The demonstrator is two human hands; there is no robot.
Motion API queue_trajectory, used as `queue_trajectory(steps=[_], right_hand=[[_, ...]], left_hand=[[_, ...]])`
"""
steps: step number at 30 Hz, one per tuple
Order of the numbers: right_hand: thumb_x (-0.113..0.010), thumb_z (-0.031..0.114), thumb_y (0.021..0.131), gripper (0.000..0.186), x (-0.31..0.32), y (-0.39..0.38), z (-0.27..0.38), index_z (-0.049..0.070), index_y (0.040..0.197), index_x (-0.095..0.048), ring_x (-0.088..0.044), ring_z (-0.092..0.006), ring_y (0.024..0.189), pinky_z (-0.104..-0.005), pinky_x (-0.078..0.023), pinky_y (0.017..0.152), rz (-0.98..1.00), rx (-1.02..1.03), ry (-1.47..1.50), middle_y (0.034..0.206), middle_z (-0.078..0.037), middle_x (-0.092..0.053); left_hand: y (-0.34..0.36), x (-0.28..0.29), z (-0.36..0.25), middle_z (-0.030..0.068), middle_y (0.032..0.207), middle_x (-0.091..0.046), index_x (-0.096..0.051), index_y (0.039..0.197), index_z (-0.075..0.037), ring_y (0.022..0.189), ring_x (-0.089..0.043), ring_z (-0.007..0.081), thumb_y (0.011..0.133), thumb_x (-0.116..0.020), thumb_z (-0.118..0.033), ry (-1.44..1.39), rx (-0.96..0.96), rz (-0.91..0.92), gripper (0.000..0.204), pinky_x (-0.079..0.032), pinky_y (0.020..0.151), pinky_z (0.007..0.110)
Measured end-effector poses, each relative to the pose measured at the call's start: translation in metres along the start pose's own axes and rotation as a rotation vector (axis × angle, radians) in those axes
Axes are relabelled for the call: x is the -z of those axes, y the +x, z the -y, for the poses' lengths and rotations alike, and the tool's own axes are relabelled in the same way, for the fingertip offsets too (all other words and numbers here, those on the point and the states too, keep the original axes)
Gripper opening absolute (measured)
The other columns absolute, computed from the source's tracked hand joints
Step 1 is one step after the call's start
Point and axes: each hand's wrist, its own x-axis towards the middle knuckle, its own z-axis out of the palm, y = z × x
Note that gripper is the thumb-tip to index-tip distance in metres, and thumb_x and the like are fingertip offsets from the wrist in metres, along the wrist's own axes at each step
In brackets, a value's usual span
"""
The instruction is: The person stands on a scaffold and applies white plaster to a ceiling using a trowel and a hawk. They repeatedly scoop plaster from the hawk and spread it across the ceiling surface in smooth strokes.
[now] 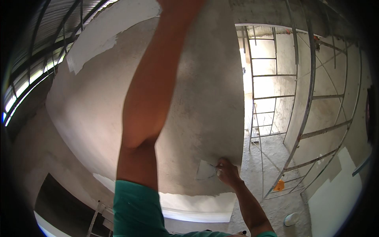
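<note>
Trowel held flat on the grey wall (pixel 197 98)

Right hand (pixel 227 172) grips the putty trowel (pixel 206 170), blade pointing left; left hand out of view overhead.

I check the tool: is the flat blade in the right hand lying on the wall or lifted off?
On the wall, it seems: the pale blade in the right hand lies flat against the grey wall.

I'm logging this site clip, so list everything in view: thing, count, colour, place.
wall: one, grey, part coated white at top left and along the bottom, centre.
metal framing: several grey studs and rails, right.
putty knife: one, white-smeared blade, flat against the wall, lower centre.
orange object: one, on the floor, lower right.
white round object: one, floor, bottom right.
roof sheeting: grey, corrugated, upper left.
left arm: raised out of frame at top, green sleeve.
right hand: grip on the knife.
</note>
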Motion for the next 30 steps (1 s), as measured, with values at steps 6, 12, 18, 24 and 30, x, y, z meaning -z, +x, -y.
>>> queue_trajectory(steps=[6, 12, 18, 24, 30], right_hand=[[-0.066, 0.007, 0.069, 0.027, 0.006, -0.008, -0.002, 0.017, 0.093, -0.070, -0.053, -0.0198, 0.106, -0.0348, -0.047, 0.087, 0.024, -0.072, -0.046, 0.112, -0.001, -0.051], [-0.071, 0.004, 0.060, 0.038, 0.001, -0.005, 0.006, 0.013, 0.096, -0.066, -0.055, -0.0188, 0.107, -0.0352, -0.050, 0.084, -0.014, 0.069, -0.065, 0.111, -0.003, -0.051], [-0.066, 0.006, 0.068, 0.027, 0.011, 0.000, 0.013, 0.015, 0.093, -0.066, -0.057, -0.0226, 0.102, -0.0363, -0.048, 0.086, 0.028, -0.150, 0.101, 0.114, -0.003, -0.050], [-0.066, 0.004, 0.066, 0.030, 0.006, -0.004, 0.008, 0.014, 0.095, -0.065, -0.057, -0.0239, 0.101, -0.0363, -0.048, 0.085, 0.048, -0.011, 0.020, 0.111, -0.002, -0.050], [-0.064, 0.005, 0.067, 0.025, 0.007, -0.008, -0.002, 0.014, 0.089, -0.069, -0.055, -0.0214, 0.104, -0.0350, -0.048, 0.086, -0.019, 0.014, 0.009, 0.109, -0.001, -0.050]], left_hand=[[0.025, 0.017, 0.104, 0.0129, 0.102, -0.065, -0.059, 0.118, -0.014, 0.086, -0.063, 0.0338, 0.077, -0.059, -0.006, 0.054, -0.660, -0.257, 0.042, -0.050, 0.074, 0.043], [0.045, -0.014, 0.188, 0.0121, 0.127, -0.054, -0.053, 0.126, -0.019, 0.112, -0.056, 0.0320, 0.079, -0.057, -0.004, -0.047, -0.613, -0.033, 0.050, -0.047, 0.094, 0.039], [-0.055, 0.005, 0.192, 0.0195, 0.112, -0.062, -0.050, 0.127, -0.021, 0.105, -0.059, 0.0369, 0.081, -0.057, -0.022, 0.085, -0.627, -0.035, 0.047, -0.048, 0.085, 0.046], [0.011, 0.069, 0.269, 0.0179, 0.112, -0.062, -0.056, 0.119, -0.011, 0.105, -0.058, 0.0387, 0.078, -0.057, -0.030, 0.354, 0.325, 0.045, 0.045, -0.047, 0.087, 0.049], [0.072, 0.003, 0.258, 0.0174, 0.116, -0.061, -0.060, 0.115, -0.008, 0.110, -0.057, 0.0357, 0.072, -0.059, -0.035, 0.240, 0.311, 0.141, 0.051, -0.046, 0.089, 0.047]])
